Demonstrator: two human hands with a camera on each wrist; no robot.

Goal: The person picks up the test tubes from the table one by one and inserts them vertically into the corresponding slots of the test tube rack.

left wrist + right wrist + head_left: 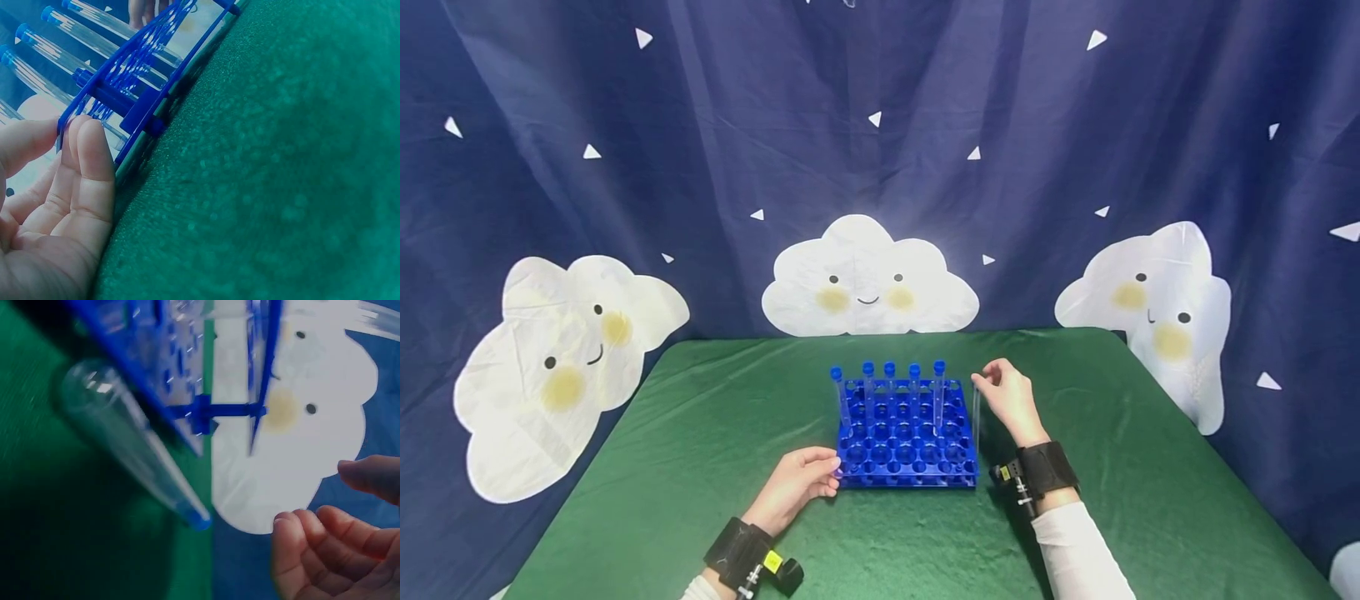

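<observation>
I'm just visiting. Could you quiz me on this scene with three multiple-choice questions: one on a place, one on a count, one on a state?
1. Where does the left hand touch the rack?
A) front-left corner
B) back edge
C) top middle

2. How many capped tubes stand in the back row?
A) three
B) five
C) eight

3. The rack's front rows are:
A) full
B) empty
C) covered

Answers:
1 A, its fingertips meet the near left corner.
2 B, five blue caps line the back.
3 B, only open holes show there.
</observation>
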